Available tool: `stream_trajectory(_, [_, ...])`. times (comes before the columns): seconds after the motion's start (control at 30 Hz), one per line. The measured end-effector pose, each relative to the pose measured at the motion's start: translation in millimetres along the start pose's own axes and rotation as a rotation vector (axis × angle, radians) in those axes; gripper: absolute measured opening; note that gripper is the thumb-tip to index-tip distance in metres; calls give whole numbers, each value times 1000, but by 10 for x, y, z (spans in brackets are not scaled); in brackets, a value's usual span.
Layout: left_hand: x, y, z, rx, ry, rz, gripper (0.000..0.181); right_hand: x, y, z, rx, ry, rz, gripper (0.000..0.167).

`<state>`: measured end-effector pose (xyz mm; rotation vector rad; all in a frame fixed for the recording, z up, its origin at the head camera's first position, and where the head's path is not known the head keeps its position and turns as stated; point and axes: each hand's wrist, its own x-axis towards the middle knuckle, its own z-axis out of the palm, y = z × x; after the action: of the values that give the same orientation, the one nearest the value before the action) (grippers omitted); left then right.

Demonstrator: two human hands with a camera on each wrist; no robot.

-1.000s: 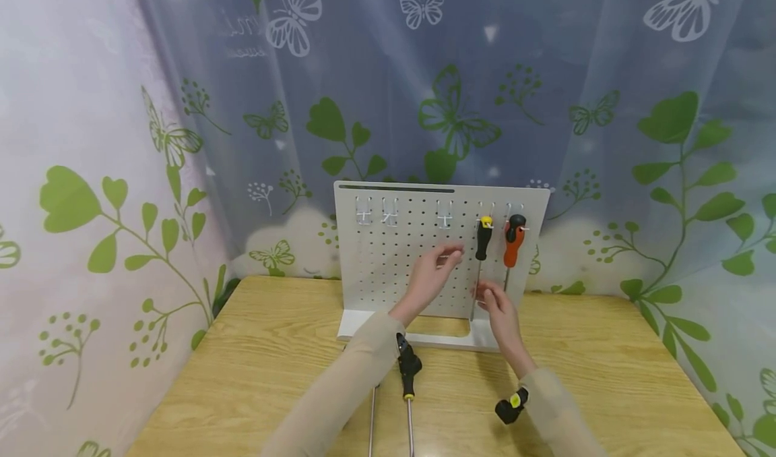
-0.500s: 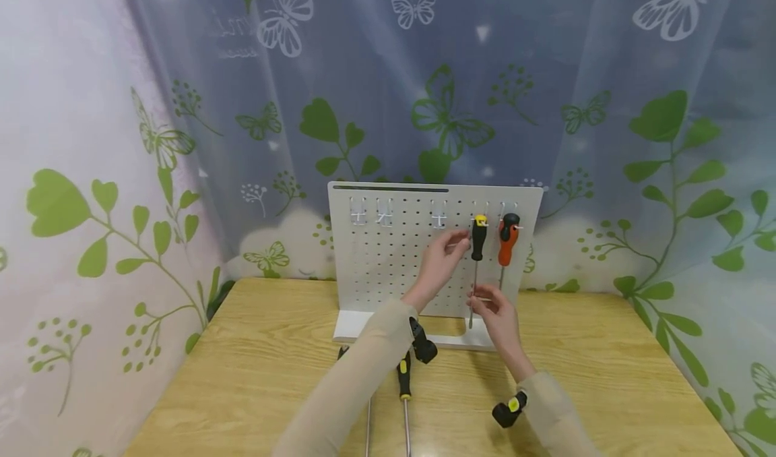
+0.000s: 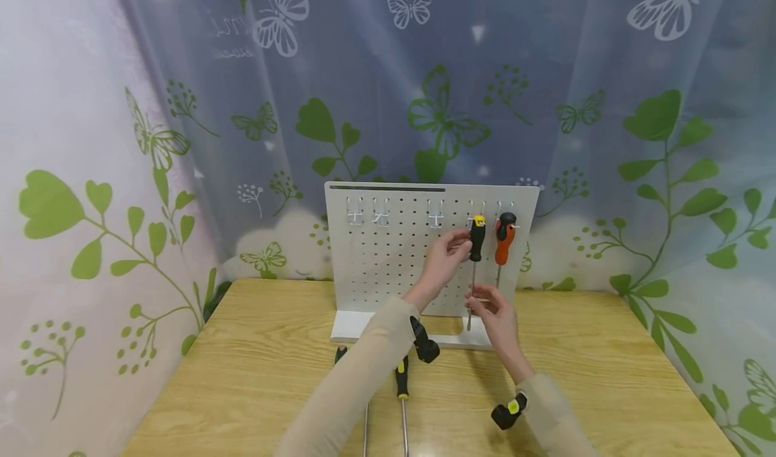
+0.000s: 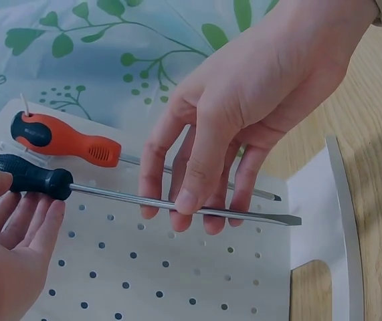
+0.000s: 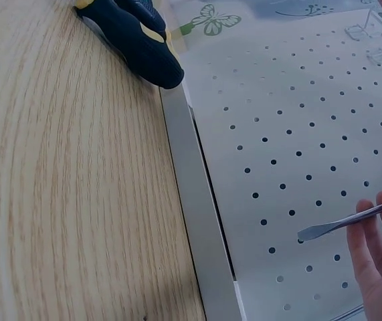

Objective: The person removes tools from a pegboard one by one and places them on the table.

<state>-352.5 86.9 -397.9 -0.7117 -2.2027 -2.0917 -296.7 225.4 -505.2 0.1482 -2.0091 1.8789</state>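
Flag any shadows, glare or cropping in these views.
Head view: soft shadow on the light wooden table below the right hand, pale streaks on the blue patterned curtain; left wrist view: dim overall, bright highlights along the steel shaft of the black-handled, yellow-topped screwdriver, flat tip readable; right wrist view: dim too, frame edge crops the right hand and the screwdriver's shaft.

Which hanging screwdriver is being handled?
The black, yellow-topped one, left of the orange one in the head view. Right hand pinches its shaft, left hand is at its handle; no hand on the orange one's handle.

left hand [image 3: 442, 260] — above right hand [image 3: 498, 315]
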Motion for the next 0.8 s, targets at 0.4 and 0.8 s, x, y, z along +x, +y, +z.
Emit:
stream_trajectory(0.4, [-99,114,16,-22,-7,-2,36,-125,-119,-19,5,2,-37,27])
stream_trajectory(0.8, [-165,179,31,-51,-8,-19,35,-213,-231,-114,15,-44,18,33])
